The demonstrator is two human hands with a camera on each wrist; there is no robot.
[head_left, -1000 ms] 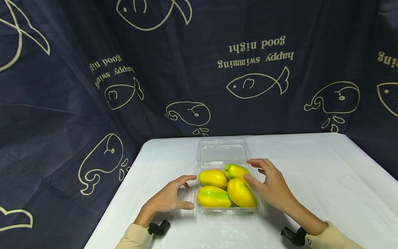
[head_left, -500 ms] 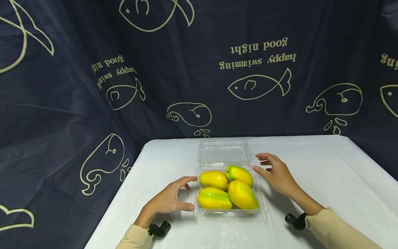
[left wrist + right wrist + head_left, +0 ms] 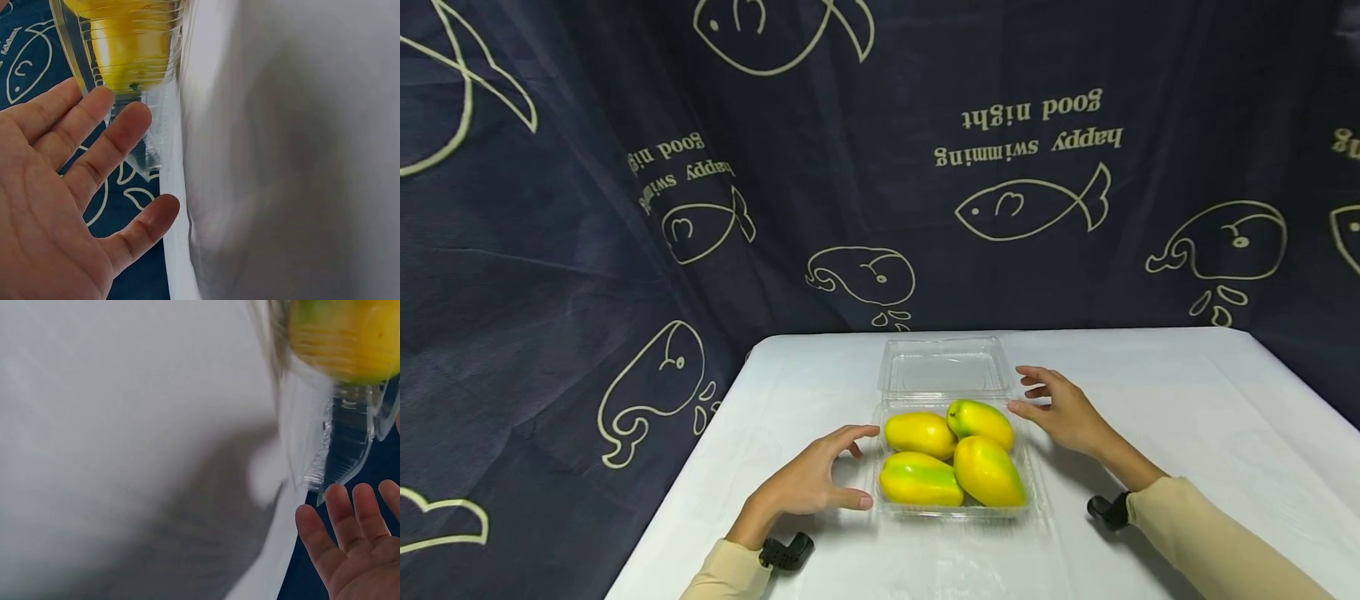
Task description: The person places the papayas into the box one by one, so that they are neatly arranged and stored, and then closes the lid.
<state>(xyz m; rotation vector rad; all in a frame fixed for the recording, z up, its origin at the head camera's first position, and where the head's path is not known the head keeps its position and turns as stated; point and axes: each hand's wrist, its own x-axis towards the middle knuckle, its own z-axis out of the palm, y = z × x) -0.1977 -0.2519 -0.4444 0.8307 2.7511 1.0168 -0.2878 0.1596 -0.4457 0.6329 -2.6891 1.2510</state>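
Several yellow-green mangoes [image 3: 987, 472] lie packed in the base of a clear plastic clamshell box [image 3: 958, 512]. Its lid [image 3: 946, 367] lies folded back, away from me. At the box's left side is my left hand [image 3: 808, 477], thumb and fingers spread apart with nothing between them; I cannot tell whether the fingertips touch the wall. My right hand [image 3: 1063, 415] hovers off the box's far right corner, near the hinge, fingers slightly bent and holding nothing. The left wrist view shows a mango [image 3: 128, 47] through the ribbed wall; the right wrist view shows another mango [image 3: 350, 340].
A white cloth covers the table [image 3: 1157, 400] beneath the box. Behind and to the left hangs a dark blue curtain [image 3: 865, 167] printed with fish and whales. A black wrist camera [image 3: 786, 552] sits on the left wrist, and another black wrist camera [image 3: 1107, 512] on the right.
My right hand has drawn back from the far right mango, rightward and away from me, leaving that mango in the box. My left hand has stayed at the box's left side.
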